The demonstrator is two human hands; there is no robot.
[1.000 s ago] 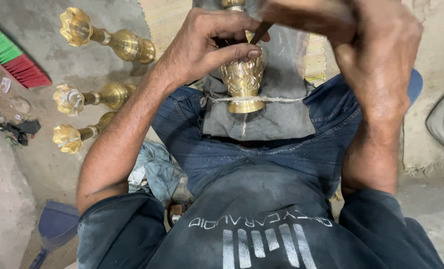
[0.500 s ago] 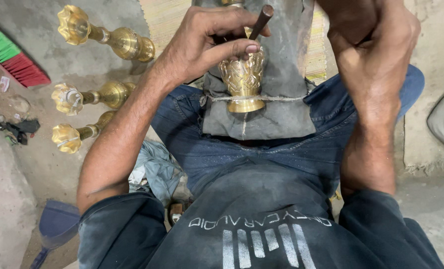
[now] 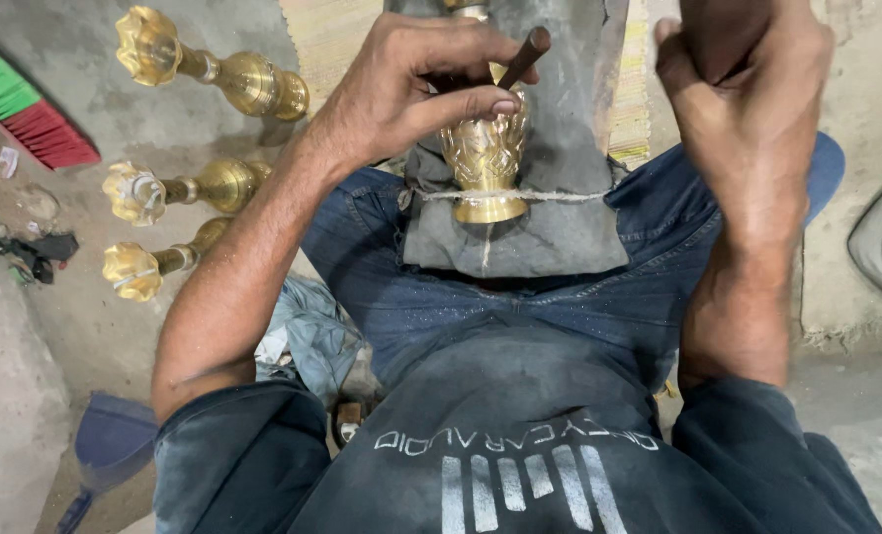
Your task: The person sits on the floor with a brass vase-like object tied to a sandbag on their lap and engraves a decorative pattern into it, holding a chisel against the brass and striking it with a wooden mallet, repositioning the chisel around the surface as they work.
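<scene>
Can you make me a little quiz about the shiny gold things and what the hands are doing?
1. True or false: the left hand pinches a thin dark rod against the brass piece on the grey cloth.
2. How many other brass pieces lie on the floor?
A. one
B. three
C. five
3. What runs across the brass piece's base?

Key
1. True.
2. B.
3. A pale string. The right hand is a raised fist; what it grips cannot be seen.

Our left hand (image 3: 411,89) curls its fingers tight in front of us. Our right hand (image 3: 748,109) is a raised fist.
</scene>
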